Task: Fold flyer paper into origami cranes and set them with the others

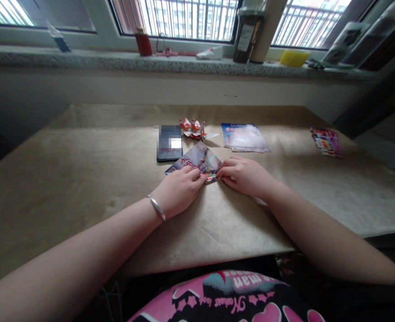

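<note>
On the windowsill a dark jar (246,33) is standing beside a red cup (143,43) and a yellow tub (294,57); their contents cannot be made out. At the counter (83,179), the person's left hand (179,190) and right hand (246,174) are both curling loosely, fingertips pinching and pressing the near corner of a folded paper (197,162), which is lying flat in front of the person. The paper is showing a glossy printed face, folded into a triangle. A phone (169,143), small folded figures (193,128) and loose printed sheets (244,137) are lying just beyond.
</note>
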`<state>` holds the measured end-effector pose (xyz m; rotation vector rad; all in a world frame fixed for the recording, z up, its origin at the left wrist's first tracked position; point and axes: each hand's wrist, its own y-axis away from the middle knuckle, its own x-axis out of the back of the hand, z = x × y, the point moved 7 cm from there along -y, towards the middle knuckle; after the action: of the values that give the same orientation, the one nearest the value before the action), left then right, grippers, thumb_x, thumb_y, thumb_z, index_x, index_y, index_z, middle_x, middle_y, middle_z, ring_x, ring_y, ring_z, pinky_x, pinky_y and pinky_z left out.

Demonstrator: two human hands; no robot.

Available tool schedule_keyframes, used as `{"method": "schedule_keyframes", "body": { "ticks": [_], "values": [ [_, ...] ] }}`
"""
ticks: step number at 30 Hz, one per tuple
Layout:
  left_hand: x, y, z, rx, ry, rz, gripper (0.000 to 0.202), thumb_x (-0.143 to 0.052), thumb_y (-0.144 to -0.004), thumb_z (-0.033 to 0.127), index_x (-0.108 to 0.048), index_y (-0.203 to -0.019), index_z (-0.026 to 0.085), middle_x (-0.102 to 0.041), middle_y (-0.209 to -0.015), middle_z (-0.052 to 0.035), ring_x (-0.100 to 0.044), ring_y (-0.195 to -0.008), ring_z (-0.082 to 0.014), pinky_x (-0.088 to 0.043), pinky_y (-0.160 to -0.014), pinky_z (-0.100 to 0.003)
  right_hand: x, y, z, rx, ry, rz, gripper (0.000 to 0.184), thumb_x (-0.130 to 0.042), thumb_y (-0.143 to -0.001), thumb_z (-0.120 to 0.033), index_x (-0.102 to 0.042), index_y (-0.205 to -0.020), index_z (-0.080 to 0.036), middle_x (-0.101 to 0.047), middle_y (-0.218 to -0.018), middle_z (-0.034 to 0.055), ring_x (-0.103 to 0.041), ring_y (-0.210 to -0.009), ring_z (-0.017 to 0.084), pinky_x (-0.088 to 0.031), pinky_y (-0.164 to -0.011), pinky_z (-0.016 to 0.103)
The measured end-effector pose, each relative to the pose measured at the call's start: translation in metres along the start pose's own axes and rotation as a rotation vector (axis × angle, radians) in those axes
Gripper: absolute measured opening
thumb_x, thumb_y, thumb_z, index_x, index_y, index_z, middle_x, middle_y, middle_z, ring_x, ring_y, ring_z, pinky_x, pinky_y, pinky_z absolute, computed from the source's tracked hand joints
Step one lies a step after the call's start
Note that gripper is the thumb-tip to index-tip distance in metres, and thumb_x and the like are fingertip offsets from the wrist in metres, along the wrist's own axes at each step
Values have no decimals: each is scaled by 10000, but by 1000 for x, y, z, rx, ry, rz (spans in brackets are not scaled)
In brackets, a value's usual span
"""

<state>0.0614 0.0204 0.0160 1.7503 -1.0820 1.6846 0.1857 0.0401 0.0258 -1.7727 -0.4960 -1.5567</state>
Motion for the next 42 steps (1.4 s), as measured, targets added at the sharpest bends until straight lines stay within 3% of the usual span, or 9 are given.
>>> {"method": "schedule_keyframes", "body": {
  "ticks": [7, 15, 24, 42],
  "values": [
    [3, -1, 1, 7, 11, -9, 318, -430, -915, 180, -581, -1191, 130, -624, -1004, -104, -548, -944, -224, -487, -851, -358, -2, -3, -13, 156, -91, 75, 198, -515, -863, -176, -696, -942, -180, -679, -889, 73, -572, -822, 179, -450, -756, 291],
    [8, 3, 1, -19, 79, -45, 357, -452, -874, 159, -573, -1209, 171, -623, -1042, -105, -551, -968, -230, -488, -855, -366, -3, -3, -13, 143, -80, 77, 214, -494, -881, -176, -708, -884, -186, -680, -852, 72, -574, -803, 179, -454, -717, 286],
    [7, 4, 2, -37, 78, -73, 365, -440, -876, 172, -582, -1213, 171, -611, -1035, -121, -544, -996, -242, -491, -854, -380, -7, -1, -15, 206, -136, 77, 263, -463, -886, -147, -704, -977, -202, -690, -919, 61, -584, -875, 180, -472, -787, 298],
    [8, 4, 1, -48, 98, -81, 305, -451, -891, 200, -612, -1149, 186, -605, -1063, -126, -548, -994, -239, -485, -873, -390, -5, -1, -19, 271, -128, 104, 243, -473, -898, -190, -694, -996, -213, -691, -945, 69, -593, -872, 173, -473, -773, 304]
  ]
}}
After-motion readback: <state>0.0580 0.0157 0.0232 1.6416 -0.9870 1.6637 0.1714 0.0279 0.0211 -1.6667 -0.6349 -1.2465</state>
